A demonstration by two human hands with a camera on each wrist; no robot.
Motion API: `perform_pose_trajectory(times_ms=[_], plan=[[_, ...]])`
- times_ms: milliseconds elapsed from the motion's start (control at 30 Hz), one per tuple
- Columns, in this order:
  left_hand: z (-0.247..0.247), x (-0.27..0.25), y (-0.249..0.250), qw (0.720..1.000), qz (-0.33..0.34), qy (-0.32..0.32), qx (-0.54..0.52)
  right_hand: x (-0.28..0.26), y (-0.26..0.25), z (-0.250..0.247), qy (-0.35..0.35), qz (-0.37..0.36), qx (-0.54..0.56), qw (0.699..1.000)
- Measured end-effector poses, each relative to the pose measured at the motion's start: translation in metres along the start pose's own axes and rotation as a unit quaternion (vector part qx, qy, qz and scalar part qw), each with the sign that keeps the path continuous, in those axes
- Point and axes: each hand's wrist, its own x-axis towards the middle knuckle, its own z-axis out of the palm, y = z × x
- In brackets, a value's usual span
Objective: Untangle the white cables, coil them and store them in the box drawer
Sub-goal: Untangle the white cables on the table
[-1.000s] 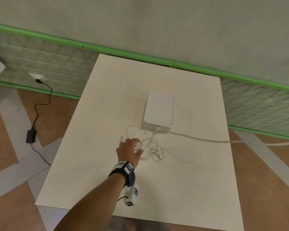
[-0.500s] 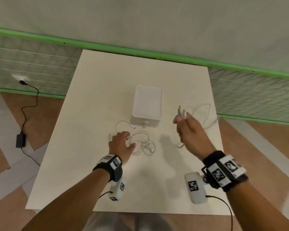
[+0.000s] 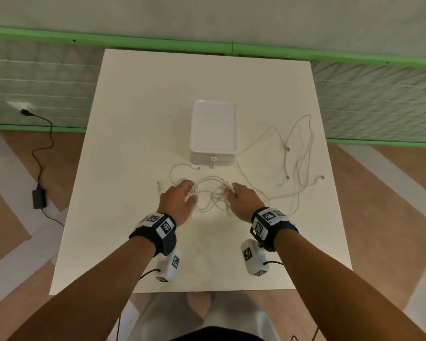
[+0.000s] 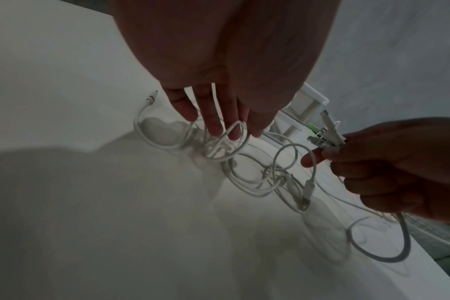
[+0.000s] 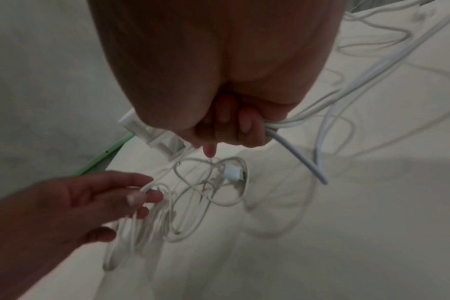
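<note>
A tangle of white cables [image 3: 208, 196] lies on the white table [image 3: 138, 119], just in front of the white drawer box [image 3: 213, 129]. My left hand [image 3: 191, 193] rests on the tangle's left side with fairly straight fingers [image 4: 213, 125], and strands run between them. My right hand [image 3: 229, 190] grips a bunch of cable ends; the connectors [image 4: 324, 130] stick out past thumb and forefinger. Their cords [image 5: 295, 125] trail out of the fist to the right. A USB plug [image 5: 234, 172] lies in the tangle between both hands. The box drawer looks closed.
Long loose loops of white cable [image 3: 299, 163] spread over the table's right side up to its edge. One free plug end [image 3: 158, 185] lies left of my left hand. On the floor at left lies a black power adapter [image 3: 39, 199] with its cord.
My right hand has come back from the right to the tangle, still gripping the cable ends. The pulled-out cords now lie slack on the right. My left hand stayed on the tangle.
</note>
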Motion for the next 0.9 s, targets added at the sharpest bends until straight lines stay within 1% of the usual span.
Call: perform_pose_trajectory(times_ms=[100,233,400,467,533,567,600,667,733,767,800,867,900], plan=[[0.002,-0.001,-0.001,1.000,-0.014,-0.010,-0.021,-0.001,0.003,0.009,0.001,-0.007,-0.035,0.999],[0.007,-0.001,-0.004,0.999,-0.024,-0.019,-0.041,-0.002,0.008,0.011,0.001,-0.005,-0.042,0.999],[0.009,-0.001,-0.007,0.998,-0.043,-0.017,-0.046,-0.002,0.016,0.004,-0.003,0.020,-0.074,0.997],[0.009,-0.004,-0.005,0.997,-0.035,-0.031,-0.056,-0.001,0.020,0.001,-0.001,0.038,-0.077,0.996],[0.010,-0.008,-0.003,0.997,-0.008,-0.046,-0.055,-0.002,0.021,0.000,0.008,0.048,-0.064,0.997],[0.009,-0.009,-0.002,0.997,0.008,-0.037,-0.063,-0.002,0.021,0.000,0.013,0.049,-0.055,0.997],[0.007,-0.009,0.000,0.997,0.022,-0.016,-0.078,-0.002,0.019,0.000,0.018,0.048,-0.045,0.998],[0.001,-0.006,0.000,0.992,0.049,0.047,-0.105,-0.004,0.015,0.001,0.022,0.046,-0.032,0.998],[-0.009,0.003,-0.004,0.988,0.063,0.107,-0.089,-0.007,0.012,0.002,0.026,0.046,-0.024,0.998],[-0.015,0.007,-0.008,0.988,0.051,0.129,-0.073,-0.007,0.010,0.003,0.028,0.048,-0.015,0.998],[-0.022,0.012,-0.012,0.987,0.025,0.150,-0.053,-0.008,0.009,0.003,0.030,0.051,-0.001,0.998],[-0.033,0.018,-0.019,0.983,-0.063,0.171,0.011,-0.009,0.007,0.001,0.030,0.058,0.037,0.997],[-0.037,0.020,-0.023,0.978,-0.122,0.160,0.053,-0.010,0.006,0.000,0.028,0.060,0.049,0.997]])
